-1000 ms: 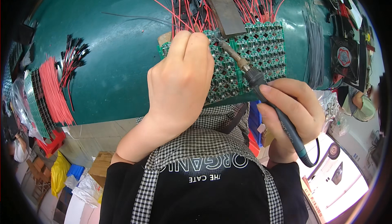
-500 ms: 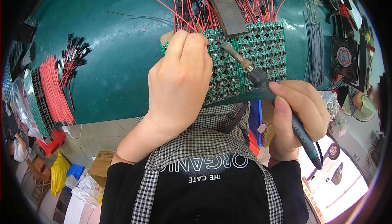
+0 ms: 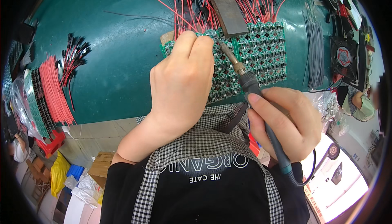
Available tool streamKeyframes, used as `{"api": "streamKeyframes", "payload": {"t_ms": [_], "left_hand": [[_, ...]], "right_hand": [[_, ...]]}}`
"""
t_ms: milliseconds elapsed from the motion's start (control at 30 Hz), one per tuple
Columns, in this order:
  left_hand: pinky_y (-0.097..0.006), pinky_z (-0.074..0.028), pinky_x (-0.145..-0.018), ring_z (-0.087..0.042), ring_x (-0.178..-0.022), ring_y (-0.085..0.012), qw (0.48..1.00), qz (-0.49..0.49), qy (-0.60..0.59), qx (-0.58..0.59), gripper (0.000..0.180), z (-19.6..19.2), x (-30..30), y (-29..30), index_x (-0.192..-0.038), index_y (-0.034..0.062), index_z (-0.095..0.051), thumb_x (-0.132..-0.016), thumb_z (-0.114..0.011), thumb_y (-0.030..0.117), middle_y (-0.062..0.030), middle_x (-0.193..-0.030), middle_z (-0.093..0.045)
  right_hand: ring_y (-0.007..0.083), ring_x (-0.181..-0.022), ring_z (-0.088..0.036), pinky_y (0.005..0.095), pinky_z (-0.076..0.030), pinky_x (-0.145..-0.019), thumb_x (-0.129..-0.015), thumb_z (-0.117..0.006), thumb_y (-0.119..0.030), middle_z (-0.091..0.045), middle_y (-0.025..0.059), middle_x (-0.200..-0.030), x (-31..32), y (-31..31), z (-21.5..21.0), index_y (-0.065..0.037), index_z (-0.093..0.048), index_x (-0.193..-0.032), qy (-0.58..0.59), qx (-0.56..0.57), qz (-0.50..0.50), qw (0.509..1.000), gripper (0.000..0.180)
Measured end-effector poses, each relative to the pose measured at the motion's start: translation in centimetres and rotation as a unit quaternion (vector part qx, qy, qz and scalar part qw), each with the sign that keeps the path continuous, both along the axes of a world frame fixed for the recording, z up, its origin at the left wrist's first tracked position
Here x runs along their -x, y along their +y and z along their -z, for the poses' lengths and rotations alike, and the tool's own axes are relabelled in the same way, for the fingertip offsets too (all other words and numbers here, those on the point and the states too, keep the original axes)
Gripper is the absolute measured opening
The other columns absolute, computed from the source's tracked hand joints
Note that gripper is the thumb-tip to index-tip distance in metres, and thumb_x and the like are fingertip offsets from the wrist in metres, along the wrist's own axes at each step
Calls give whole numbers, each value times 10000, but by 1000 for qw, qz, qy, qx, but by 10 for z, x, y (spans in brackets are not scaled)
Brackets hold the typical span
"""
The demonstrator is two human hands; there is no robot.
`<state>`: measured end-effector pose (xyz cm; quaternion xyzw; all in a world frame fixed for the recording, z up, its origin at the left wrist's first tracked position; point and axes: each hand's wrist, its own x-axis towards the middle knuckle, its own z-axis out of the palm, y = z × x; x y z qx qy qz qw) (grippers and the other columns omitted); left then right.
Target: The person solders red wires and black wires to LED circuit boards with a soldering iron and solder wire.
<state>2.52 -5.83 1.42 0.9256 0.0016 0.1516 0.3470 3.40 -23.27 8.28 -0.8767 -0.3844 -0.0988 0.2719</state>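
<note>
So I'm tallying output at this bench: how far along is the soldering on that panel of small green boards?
Red wires already run from the panel's far edge. The right hand holds the soldering iron, tip by the left hand pressing on the boards. Loose red leads wait at left.

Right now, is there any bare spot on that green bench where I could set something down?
Yes: the wide bare stretch of green mat between the bundled red wires at left and the left hand. It is crowded around the green circuit panel, where the right hand holds the soldering iron, and by the small fan.
</note>
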Motion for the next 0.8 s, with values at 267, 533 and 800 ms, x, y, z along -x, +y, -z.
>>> {"api": "streamKeyframes", "payload": {"t_ms": [267, 533, 800], "left_hand": [[-338, -492, -549, -597, -631, -252, 1000, -13, -19, -16, 154, -1, 0, 7, -846, 54, -547, -758, -666, 12, -82, -831, -535], [-334, -493, -566, -588, -642, -256, 999, 7, -38, 7, 176, 0, 0, 0, -899, 39, -574, -752, -653, -19, -90, -833, -531], [-339, -500, -578, -593, -658, -263, 999, 29, -45, 0, 163, 4, -5, -7, -898, 30, -576, -760, -647, -20, -96, -832, -533]], "right_hand": [[218, -607, -625, 286, -510, -537, -630, -739, 50, -631, 117, -760, -11, -7, 1, 13, -692, -854, 90, -104, 42, 990, 232], [234, -598, -629, 300, -502, -560, -691, -661, -4, -654, 154, -699, -8, -22, 3, 53, -668, -776, 63, -136, 111, 982, 102], [226, -607, -631, 293, -508, -570, -705, -658, 22, -662, 143, -717, -8, -23, 8, 46, -662, -782, 55, -126, 113, 984, 80]]}}
